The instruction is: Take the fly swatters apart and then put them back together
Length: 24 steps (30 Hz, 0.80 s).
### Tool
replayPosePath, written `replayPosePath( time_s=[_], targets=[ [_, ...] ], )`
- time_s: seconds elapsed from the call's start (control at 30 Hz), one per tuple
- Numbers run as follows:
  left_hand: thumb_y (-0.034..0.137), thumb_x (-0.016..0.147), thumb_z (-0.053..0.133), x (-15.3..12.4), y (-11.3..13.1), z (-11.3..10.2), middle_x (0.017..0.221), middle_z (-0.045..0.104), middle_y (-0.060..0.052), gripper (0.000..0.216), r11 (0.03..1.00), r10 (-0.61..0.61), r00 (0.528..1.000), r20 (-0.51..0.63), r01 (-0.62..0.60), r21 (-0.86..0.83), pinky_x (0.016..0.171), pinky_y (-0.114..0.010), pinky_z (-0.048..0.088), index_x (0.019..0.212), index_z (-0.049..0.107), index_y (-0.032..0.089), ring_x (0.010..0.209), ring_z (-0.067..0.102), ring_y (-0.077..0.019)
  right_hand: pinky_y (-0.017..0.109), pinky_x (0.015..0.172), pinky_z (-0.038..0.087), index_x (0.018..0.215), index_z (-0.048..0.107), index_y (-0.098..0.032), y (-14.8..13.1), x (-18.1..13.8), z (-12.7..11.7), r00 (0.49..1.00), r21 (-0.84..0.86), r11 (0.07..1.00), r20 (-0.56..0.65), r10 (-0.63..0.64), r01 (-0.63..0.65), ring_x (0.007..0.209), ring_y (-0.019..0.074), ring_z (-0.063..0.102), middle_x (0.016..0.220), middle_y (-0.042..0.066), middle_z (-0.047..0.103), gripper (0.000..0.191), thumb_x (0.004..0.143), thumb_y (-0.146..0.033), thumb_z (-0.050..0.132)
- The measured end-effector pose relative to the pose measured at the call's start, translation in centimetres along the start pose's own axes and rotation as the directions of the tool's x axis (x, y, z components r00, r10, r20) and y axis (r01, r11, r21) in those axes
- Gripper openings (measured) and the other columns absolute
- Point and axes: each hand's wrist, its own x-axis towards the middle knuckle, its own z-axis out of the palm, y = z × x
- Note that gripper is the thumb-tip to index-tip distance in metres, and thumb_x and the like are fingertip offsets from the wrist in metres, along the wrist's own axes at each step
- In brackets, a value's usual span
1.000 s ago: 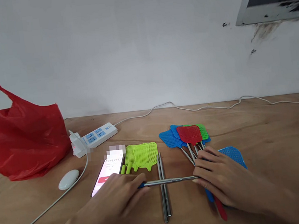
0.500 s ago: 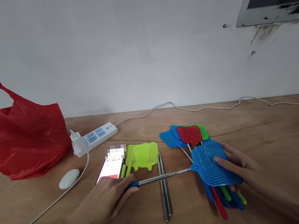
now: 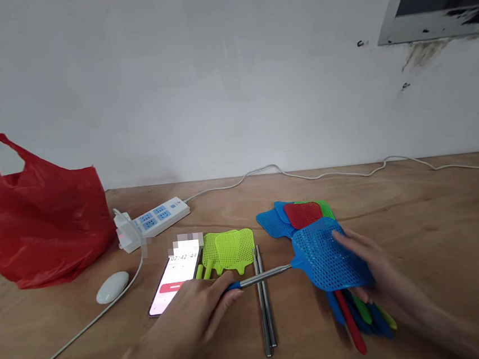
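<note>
My left hand is closed round the blue grip of a fly swatter whose metal rod runs right to a blue mesh head. My right hand holds that head by its right edge, fingers on top of it. The swatter lies across two bare metal rods on the wooden table. Under the blue head lies a pile of assembled swatters with blue, red and green heads and coloured handles.
Lime-green swatter heads lie beside a lit phone. Further left are a white oval object, a white power strip with a cable, and a red plastic bag. A white cord runs along the wall.
The blue swatter head, earlier hidden under my right hand, was lifted and carried left; the rod between my hands now looks shorter. My left hand shifted slightly right along the grip.
</note>
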Motion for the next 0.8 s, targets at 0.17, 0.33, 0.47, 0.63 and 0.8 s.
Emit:
replayPosePath(
  time_s=[0.17,0.33,0.47,0.63,0.8],
  targets=[
    [0.044,0.108,0.02,-0.2,-0.3,0.5,0.082,0.07,-0.003,0.042,0.992,-0.103,0.993,-0.065,0.098,-0.08,0.063,-0.032,0.044,0.102,0.057,0.024,0.073,0.068,-0.0249,0.025,0.05,0.051,0.059,0.062,-0.02,0.5,0.0,0.3,0.998,0.385,0.922,0.07,0.006,-0.032,0.059,0.0165,0.062,0.061,0.002,0.064,0.026,0.055,-0.036,0.083],
    [0.041,0.107,0.022,0.2,1.8,1.2,0.095,0.071,-0.006,0.037,0.974,-0.079,0.996,-0.029,0.071,-0.215,0.073,-0.033,0.049,0.104,0.054,0.024,0.085,0.069,-0.0248,0.027,0.059,0.055,0.091,0.076,-0.021,1.9,-1.0,3.2,0.987,0.263,0.964,0.158,-0.01,-0.033,0.078,0.0193,0.069,0.101,0.007,0.074,0.029,0.069,-0.038,0.086],
    [0.041,0.106,0.022,1.0,4.1,1.7,0.09,0.07,-0.007,0.037,0.949,-0.097,0.995,0.031,0.102,-0.298,0.071,-0.033,0.048,0.105,0.054,0.022,0.082,0.067,-0.0256,0.026,0.065,0.055,0.089,0.076,-0.02,2.5,-1.5,5.7,0.985,0.3,0.954,0.169,-0.029,-0.023,0.08,0.0173,0.069,0.102,0.008,0.074,0.034,0.073,-0.049,0.084],
    [0.065,0.098,0.03,1.8,4.5,0.2,0.078,0.056,-0.003,0.048,0.761,-0.186,0.97,0.158,0.244,-0.601,0.06,-0.027,0.044,0.085,0.051,0.023,0.069,0.054,-0.0189,0.025,0.068,0.055,0.077,0.076,-0.018,2.0,-0.2,5.6,0.99,0.33,0.94,0.076,-0.119,0.088,0.073,0.0143,0.065,0.086,0.006,0.074,0.035,0.067,-0.05,0.088],
    [0.083,0.085,0.034,0.6,1.7,-0.7,0.058,0.03,0.008,0.059,0.326,-0.121,0.703,0.701,0.695,-0.641,0.038,-0.021,0.015,0.073,0.036,0.025,0.044,0.016,-0.0098,0.017,0.058,0.05,0.065,0.068,-0.021,0.2,2.6,1.8,0.918,0.351,0.855,-0.248,-0.31,0.383,0.066,0.0101,0.057,0.074,-0.002,0.067,0.041,0.049,-0.044,0.097]
  ],
)
